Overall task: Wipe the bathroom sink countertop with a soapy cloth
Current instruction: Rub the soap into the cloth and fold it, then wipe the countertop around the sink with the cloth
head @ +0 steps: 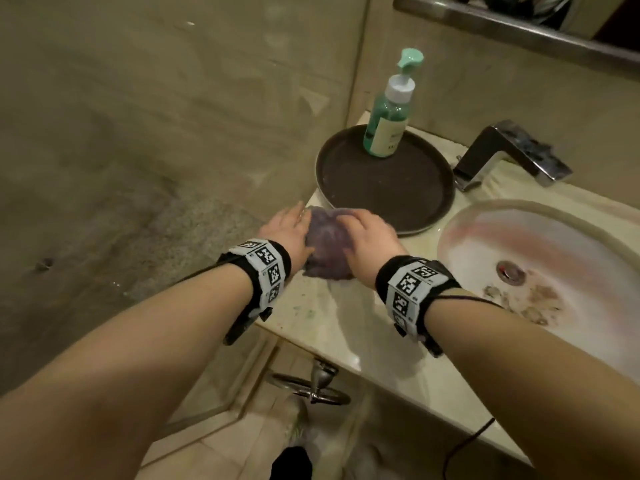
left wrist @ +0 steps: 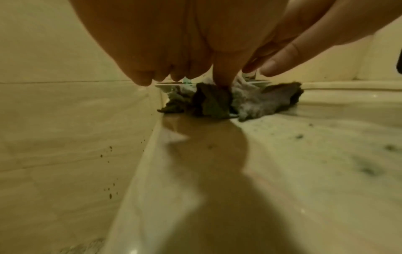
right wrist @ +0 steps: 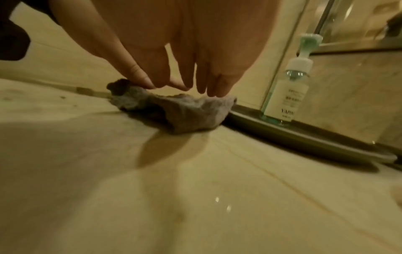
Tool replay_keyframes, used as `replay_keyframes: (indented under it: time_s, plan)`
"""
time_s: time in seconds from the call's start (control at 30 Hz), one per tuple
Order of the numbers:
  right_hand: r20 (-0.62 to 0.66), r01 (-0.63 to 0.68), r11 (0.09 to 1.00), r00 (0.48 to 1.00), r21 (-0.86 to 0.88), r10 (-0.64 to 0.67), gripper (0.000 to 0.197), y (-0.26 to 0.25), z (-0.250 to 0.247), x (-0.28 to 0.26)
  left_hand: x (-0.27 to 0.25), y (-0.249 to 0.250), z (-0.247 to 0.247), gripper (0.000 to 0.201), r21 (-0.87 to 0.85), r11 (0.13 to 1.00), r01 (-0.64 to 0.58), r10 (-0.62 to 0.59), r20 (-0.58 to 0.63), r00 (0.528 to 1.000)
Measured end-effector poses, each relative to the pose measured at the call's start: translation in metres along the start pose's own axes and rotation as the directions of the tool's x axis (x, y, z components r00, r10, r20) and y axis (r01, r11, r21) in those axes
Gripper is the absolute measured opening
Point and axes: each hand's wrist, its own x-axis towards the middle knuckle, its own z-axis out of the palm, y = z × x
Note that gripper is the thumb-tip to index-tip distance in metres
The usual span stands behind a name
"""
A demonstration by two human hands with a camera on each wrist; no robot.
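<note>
A crumpled purple-grey cloth (head: pixel 325 244) lies on the pale stone countertop (head: pixel 346 327), close to its left end. My left hand (head: pixel 298 216) rests against the cloth's left side with straight fingers. In the left wrist view one finger of this hand (left wrist: pixel 217 80) presses into the folds of the cloth (left wrist: pixel 250 103). My right hand (head: pixel 349 223) covers the cloth from the right, fingers bent over its top. In the right wrist view its thumb and fingertips (right wrist: pixel 185 87) pinch the upper ridge of the cloth (right wrist: pixel 185 113). The countertop (right wrist: pixel 195 189) looks wet.
A dark round tray (head: pixel 384 181) right behind the cloth carries a green pump soap bottle (head: pixel 386 123). The sink basin (head: pixel 554 244) and chrome faucet (head: pixel 512 154) lie to the right. Green specks (head: pixel 304 310) dot the counter's front-left edge. A wall (left wrist: pixel 65 120) borders the left.
</note>
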Motion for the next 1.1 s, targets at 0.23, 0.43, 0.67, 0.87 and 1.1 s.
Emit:
replay_keyframes:
  time_s: [0.23, 0.43, 0.67, 0.87, 1.1]
  plan:
    - [0.233, 0.130, 0.986, 0.967, -0.100, -0.104, 0.059, 0.014, 0.030, 0.018, 0.026, 0.016, 0.005, 0.069, 0.203, 0.964, -0.169, 0.137, 0.164, 0.977]
    - [0.327, 0.141, 0.986, 0.939, -0.090, -0.105, 0.060, 0.013, 0.035, 0.017, 0.024, 0.013, 0.006, 0.068, 0.279, 0.945, -0.170, 0.108, 0.224, 0.969]
    - [0.366, 0.199, 0.975, 0.918, -0.099, -0.150, 0.059, -0.008, 0.042, 0.006, -0.006, 0.001, 0.015, 0.066, 0.302, 0.947, -0.107, 0.044, 0.207, 0.977]
    - [0.382, 0.286, 0.950, 0.897, -0.125, -0.220, 0.060, -0.027, 0.052, -0.013, -0.043, -0.007, 0.029, 0.065, 0.302, 0.953, -0.030, -0.033, 0.203, 0.979]
    - [0.398, 0.362, 0.921, 0.874, -0.148, -0.279, 0.062, -0.040, 0.059, -0.041, -0.082, -0.004, 0.043, 0.064, 0.332, 0.943, 0.020, -0.090, 0.196, 0.976]
